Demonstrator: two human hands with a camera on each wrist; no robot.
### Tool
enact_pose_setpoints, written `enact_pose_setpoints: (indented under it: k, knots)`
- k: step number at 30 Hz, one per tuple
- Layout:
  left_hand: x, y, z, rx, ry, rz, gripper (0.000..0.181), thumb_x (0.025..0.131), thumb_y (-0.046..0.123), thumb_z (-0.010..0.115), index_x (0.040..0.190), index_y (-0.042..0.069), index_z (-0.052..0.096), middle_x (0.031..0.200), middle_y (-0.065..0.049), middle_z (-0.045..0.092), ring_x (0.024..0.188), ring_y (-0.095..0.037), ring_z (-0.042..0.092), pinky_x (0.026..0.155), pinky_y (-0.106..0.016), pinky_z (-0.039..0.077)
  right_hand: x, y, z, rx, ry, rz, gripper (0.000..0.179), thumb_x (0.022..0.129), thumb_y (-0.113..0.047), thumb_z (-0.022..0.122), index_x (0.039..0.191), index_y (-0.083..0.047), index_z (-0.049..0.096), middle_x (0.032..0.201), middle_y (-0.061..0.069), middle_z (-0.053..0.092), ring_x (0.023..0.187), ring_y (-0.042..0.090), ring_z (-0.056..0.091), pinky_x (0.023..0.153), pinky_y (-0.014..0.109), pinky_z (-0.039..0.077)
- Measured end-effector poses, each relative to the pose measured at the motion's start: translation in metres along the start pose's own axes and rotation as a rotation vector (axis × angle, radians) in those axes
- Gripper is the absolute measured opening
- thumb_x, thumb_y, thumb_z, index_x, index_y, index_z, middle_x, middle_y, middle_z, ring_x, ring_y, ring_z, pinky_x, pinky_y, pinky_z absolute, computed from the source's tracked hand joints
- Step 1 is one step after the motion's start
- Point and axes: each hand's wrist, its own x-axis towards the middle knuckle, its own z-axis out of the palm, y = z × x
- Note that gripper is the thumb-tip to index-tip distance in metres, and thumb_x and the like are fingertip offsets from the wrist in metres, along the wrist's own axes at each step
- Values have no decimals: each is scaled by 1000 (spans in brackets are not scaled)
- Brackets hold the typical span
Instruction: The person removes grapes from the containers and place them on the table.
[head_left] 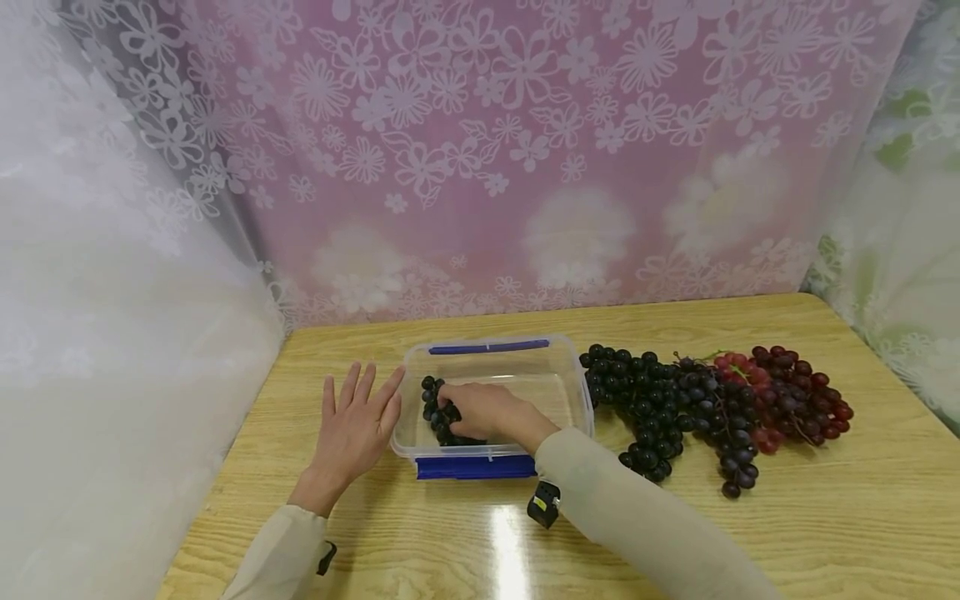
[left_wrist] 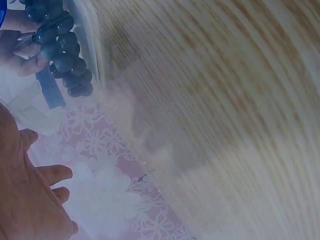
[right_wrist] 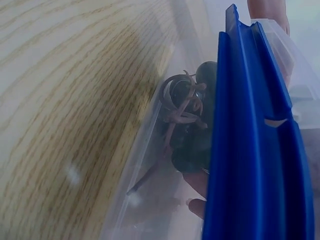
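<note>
A clear plastic container (head_left: 547, 396) with blue side clips stands lidless on the table. Inside it, at the left end, lies a bunch of black grapes (head_left: 435, 408). My right hand (head_left: 487, 410) reaches over the near side and grips this bunch with thumb and curled fingers. Through the wall, the right wrist view shows grapes (right_wrist: 187, 157) and a curly brown stem (right_wrist: 185, 107) beside the fingertips. My left hand (head_left: 358, 421) is spread with straight fingers, its fingertips right at the container's left rim. The left wrist view shows the grapes (left_wrist: 65, 57) above my left hand (left_wrist: 25, 185).
Right of the container lie black grapes (head_left: 637, 396), a dark purple bunch (head_left: 708, 404) and red grapes (head_left: 802, 396) close together. A blue clip (head_left: 476, 467) hangs out on the container's near side. A pink flowered curtain (head_left: 480, 208) hangs behind the wooden table (head_left: 420, 550).
</note>
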Motion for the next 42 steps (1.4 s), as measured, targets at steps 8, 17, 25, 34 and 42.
enact_pose_setpoints:
  k: [8, 17, 25, 34, 42]
  knots:
    - [-1, 0, 0, 8, -1, -2, 51, 104, 48, 24, 151, 30, 33, 154, -17, 24, 144, -33, 7, 109, -59, -5, 1, 0, 3, 18, -5, 31, 35, 92, -28, 64, 126, -22, 56, 114, -3, 63, 89, 13, 60, 75, 33, 49]
    - [-2, 0, 1, 1, 7, -4, 50, 104, 46, 27, 150, 29, 34, 153, -18, 27, 143, -34, 8, 109, -59, -5, 3, 3, 4, 59, -9, 65, 35, 87, -35, 69, 116, -24, 55, 96, -7, 62, 76, 10, 55, 70, 32, 46]
    - [-1, 0, 1, -4, 0, -6, 49, 104, 45, 28, 150, 29, 34, 153, -18, 26, 143, -35, 8, 109, -59, -5, 1, 6, 3, 23, 86, -5, 30, 85, -34, 69, 111, -25, 57, 92, -13, 60, 78, 9, 56, 88, 45, 42]
    - [0, 1, 2, -15, 3, -5, 49, 104, 44, 31, 150, 30, 34, 153, -18, 27, 143, -35, 8, 109, -59, -5, -7, 7, -4, 73, 223, -62, 33, 84, -31, 68, 114, -23, 58, 93, -8, 62, 65, 11, 52, 61, 29, 43]
    - [0, 0, 2, -6, 10, -7, 49, 104, 45, 30, 150, 29, 35, 152, -18, 28, 143, -35, 9, 109, -59, -5, -18, 4, -19, 74, 280, -106, 35, 85, -29, 68, 117, -21, 58, 86, -8, 61, 59, 10, 47, 56, 27, 40]
